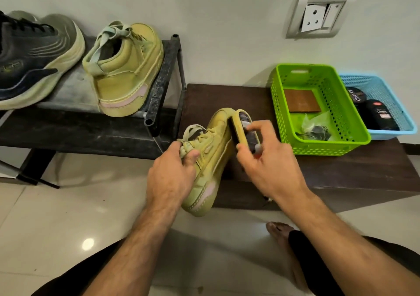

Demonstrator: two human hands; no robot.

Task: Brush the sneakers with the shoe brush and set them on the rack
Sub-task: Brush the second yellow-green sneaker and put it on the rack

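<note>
The left hand (169,173) grips a yellow-green sneaker (208,159) at its laced collar, fingers curled, holding it above the floor, toe pointing away. The right hand (266,159) clasps the shoe brush (244,128), fingers and thumb wrapped round its back, bristles against the sneaker's side near the toe. The matching sneaker (127,68) stands on the rack (159,84), beside a dark sneaker (34,57).
</note>
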